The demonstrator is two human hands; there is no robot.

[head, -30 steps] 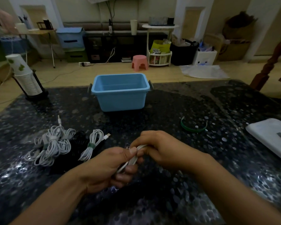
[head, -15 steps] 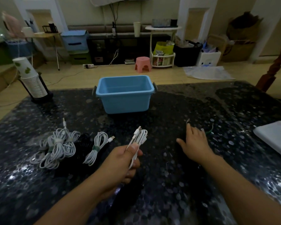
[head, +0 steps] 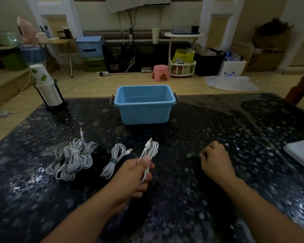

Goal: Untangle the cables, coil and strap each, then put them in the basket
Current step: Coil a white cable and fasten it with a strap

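Observation:
My left hand (head: 133, 176) grips a coiled white cable (head: 150, 151) upright above the dark table, its plug ends sticking up. My right hand (head: 216, 160) rests on the table to the right with fingers curled on a green strap (head: 193, 155); most of the strap is hidden under the fingers. A strapped white coil (head: 114, 158) lies left of my left hand. Further left sits a pile of white cables (head: 72, 158) with straps on them, and a black cable (head: 102, 155) lies between. The blue basket (head: 144, 109) stands empty at the table's far middle.
A stack of paper cups in a black holder (head: 47, 90) stands at the table's far left corner. A white flat object (head: 302, 155) lies at the right edge. A wooden chair post (head: 300, 86) rises beyond the right side.
My right hand let go of the coil, reached right to the green strap and curled its fingers on it. My left hand kept the coil and raised it upright.

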